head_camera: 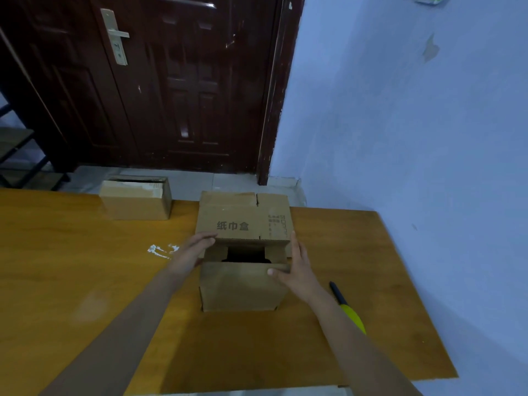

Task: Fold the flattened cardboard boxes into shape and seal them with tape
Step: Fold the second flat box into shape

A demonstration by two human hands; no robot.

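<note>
A brown cardboard box [243,287] stands upright in the middle of the wooden table [85,267]. Its far top flap [245,218], printed with dark characters, stands raised. The near flap is folded partly down, and a dark gap shows the inside. My left hand [191,252] lies with straight fingers against the box's left side, fingertips at the base of the far flap. My right hand [297,267] is on the right side, fingers straight up along the edge and thumb pressing on the near flap's top edge.
A second cardboard box [137,201] sits at the table's far edge on the left. A black and yellow tool [347,307] lies on the table just right of my right forearm. White scuffs [160,250] mark the tabletop. Beyond are a dark door [171,81] and a blue wall.
</note>
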